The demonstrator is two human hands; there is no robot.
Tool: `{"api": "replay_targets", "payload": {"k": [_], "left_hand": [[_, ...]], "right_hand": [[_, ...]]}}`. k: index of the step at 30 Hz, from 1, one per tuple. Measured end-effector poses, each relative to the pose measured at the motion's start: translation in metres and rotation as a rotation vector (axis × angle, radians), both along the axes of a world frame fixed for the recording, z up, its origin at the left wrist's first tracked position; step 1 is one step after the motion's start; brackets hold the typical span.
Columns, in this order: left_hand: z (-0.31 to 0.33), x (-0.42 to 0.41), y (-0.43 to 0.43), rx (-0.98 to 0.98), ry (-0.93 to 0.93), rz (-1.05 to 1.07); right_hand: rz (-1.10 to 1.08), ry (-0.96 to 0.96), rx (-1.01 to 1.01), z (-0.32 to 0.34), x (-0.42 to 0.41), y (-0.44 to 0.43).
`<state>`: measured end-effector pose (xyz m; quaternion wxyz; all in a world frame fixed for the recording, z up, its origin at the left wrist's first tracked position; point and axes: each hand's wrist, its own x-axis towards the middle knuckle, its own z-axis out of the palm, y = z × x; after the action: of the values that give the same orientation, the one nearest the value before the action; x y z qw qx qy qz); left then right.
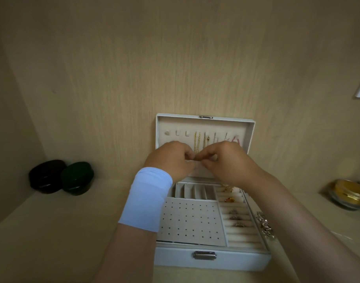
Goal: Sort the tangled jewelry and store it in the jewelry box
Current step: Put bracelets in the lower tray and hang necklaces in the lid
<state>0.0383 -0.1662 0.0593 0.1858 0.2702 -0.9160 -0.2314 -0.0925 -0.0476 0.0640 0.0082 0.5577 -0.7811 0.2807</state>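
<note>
A gold chain (196,141) was hung straight down the jewelry box (175,259) lid, its lower end pinched by the left hand (171,160) and right hand (230,162), fingers curled.

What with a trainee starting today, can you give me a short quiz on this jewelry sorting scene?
1. True or false: the jewelry box is closed.
2. Where do the rings sit? A: on the perforated panel. B: in the padded rolls at the right. C: on the lid hooks.
3. Fill in: the left hand and right hand together pinch a small item in front of the lid, just below a hanging ____ chain.
Key: 1 false; 2 B; 3 gold.
</note>
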Motion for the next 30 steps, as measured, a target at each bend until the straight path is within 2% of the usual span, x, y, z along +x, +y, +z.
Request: {"api": "replay_targets", "payload": {"k": [7, 13, 20, 25, 30], "left_hand": [[0.000, -0.025, 0.043, 0.048, 0.143, -0.135], [-0.010, -0.070, 0.112, 0.104, 0.096, -0.335], [-0.032, -0.141, 0.185, 0.107, -0.083, -0.438], [-0.054, -0.176, 0.209, -0.055, -0.347, -0.401], [-0.064, -0.190, 0.215, -0.195, -0.401, -0.363]], "right_hand": [[-0.070, -0.073, -0.045, 0.011, -0.036, 0.065], [-0.186, -0.115, 0.089, 0.003, -0.082, 0.140], [-0.356, -0.215, 0.253, -0.028, -0.141, 0.228], [-0.299, -0.247, 0.360, -0.056, -0.154, 0.240], [-0.307, -0.256, 0.379, -0.070, -0.160, 0.236]]}}
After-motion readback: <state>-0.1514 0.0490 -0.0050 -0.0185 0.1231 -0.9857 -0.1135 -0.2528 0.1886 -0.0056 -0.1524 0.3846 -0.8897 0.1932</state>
